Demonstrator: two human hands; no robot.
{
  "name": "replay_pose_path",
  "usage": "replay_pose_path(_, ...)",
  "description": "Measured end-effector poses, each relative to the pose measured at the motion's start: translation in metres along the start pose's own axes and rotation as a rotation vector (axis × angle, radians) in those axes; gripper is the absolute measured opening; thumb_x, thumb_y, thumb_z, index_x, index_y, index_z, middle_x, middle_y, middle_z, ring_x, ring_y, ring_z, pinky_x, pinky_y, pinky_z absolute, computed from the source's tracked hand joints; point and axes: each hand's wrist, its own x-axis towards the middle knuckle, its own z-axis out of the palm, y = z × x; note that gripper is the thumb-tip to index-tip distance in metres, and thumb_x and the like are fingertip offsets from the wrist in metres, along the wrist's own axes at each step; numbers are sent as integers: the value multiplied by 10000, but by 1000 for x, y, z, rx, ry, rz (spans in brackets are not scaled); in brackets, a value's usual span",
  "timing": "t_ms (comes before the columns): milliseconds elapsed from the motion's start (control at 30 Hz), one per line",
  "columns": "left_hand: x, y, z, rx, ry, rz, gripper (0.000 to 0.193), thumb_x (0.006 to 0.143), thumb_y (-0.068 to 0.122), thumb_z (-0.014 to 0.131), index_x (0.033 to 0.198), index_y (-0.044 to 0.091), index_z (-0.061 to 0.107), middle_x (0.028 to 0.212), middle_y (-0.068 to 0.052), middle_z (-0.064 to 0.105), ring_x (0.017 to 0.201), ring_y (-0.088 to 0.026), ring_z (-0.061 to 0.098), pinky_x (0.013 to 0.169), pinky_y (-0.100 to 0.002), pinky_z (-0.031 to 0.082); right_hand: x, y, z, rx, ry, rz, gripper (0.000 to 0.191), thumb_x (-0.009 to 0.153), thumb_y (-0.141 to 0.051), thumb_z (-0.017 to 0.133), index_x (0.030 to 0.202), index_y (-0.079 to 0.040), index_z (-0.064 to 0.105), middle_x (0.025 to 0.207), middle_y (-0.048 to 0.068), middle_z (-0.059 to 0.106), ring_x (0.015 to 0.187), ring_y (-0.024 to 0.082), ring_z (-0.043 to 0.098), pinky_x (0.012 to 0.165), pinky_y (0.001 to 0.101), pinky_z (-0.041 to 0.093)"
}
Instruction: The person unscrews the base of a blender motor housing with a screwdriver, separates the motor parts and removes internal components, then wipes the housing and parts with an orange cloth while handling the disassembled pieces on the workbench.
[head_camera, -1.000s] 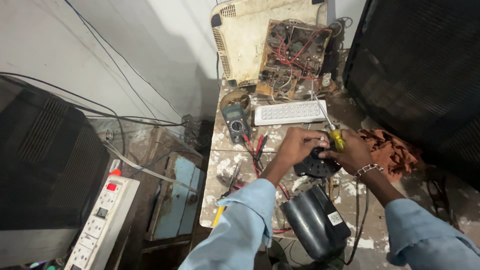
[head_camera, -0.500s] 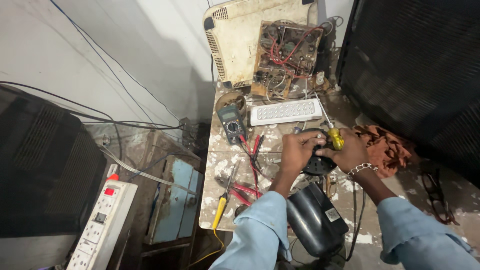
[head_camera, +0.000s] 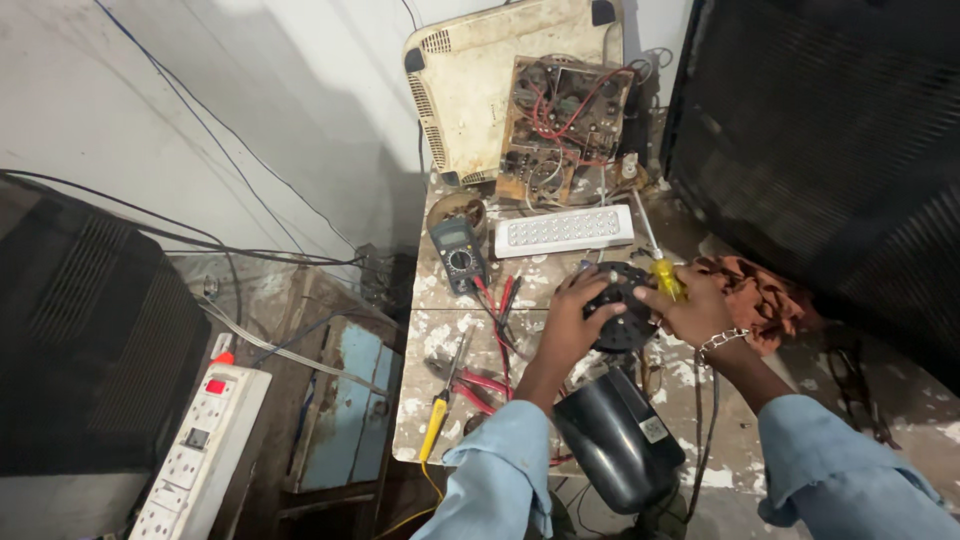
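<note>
Both hands have closed in on the round black motor part (head_camera: 622, 318) since a second ago, when my left was only coming across to it; now it is pinned between them, so I judge the job has gone from reaching to actually working on the part.

At far left, the white power strip with a red switch (head_camera: 195, 450) sits off the stained, paint-flecked surface (head_camera: 440, 350). Near the surface's left edge lie the yellow-handled screwdriver (head_camera: 437, 425) and red-handled pliers (head_camera: 480, 385), with the dark multimeter with its dial (head_camera: 458, 255) farther back.

My left hand (head_camera: 575, 325) is wrapped over the part's left side, fingers curled on top. The dark rounded housing (head_camera: 615, 440) lies just near of it. My right hand (head_camera: 700, 310) grips the part's right side and a yellow-handled tool (head_camera: 665, 278) together. A rust-coloured rag (head_camera: 765, 295) is bunched just beyond that hand.
</note>
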Motion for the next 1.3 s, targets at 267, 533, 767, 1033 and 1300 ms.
replay_pose_path(267, 2, 3, 4, 14, -46, -223, 328, 886, 180, 772, 1206, 121, 733, 1236, -196, 698, 1179, -413, 636, 1028, -458, 507, -7, 29, -8, 23, 152, -83, 323, 929, -318, 734, 1010, -6, 723, 749, 100, 671, 654, 175, 597, 618, 365, 473)
replay_pose_path(533, 6, 2, 15, 126, 13, -162, 358, 871, 220, 793, 1147, 13, 697, 1260, -181, 686, 1219, -458, 573, 1042, -490, 463, -14, 85, -46, -132, 188, -27, 345, 879, -300, 730, 1091, -27, 732, 886, 134, 760, 784, 227, 717, 733, 379, 554)
replay_pose_path(767, -1, 18, 25, 285, 106, -182, 336, 876, 212, 774, 1104, -18, 687, 1246, -190, 671, 1212, -422, 554, 1093, -518, 393, -37, 123, -81, -554, 141, 188, 481, 779, -426, 813, 1109, -84, 747, 932, 202, 758, 843, 362, 737, 792, 474, 573)
replay_pose_path(1033, -6, 19, 42, 645, 147, -178, 435, 884, 340, 740, 1148, 0, 679, 1317, -152, 632, 1372, -362, 449, 1131, -657, 249, -62, 153, -85, -632, 174, 100, 399, 723, -383, 831, 993, -94, 783, 964, 191, 767, 878, 386, 743, 809, 496, 583)
replay_pose_path(1300, -7, 9, 40, 644, 120, -218, 471, 903, 371, 721, 1198, 8, 673, 1338, -155, 616, 1392, -368, 437, 1145, -672, 228, -82, 167, -86, -624, 127, 167, 364, 762, -377, 834, 1031, -134, 798, 960, 221, 752, 870, 413, 738, 794, 503, 588)
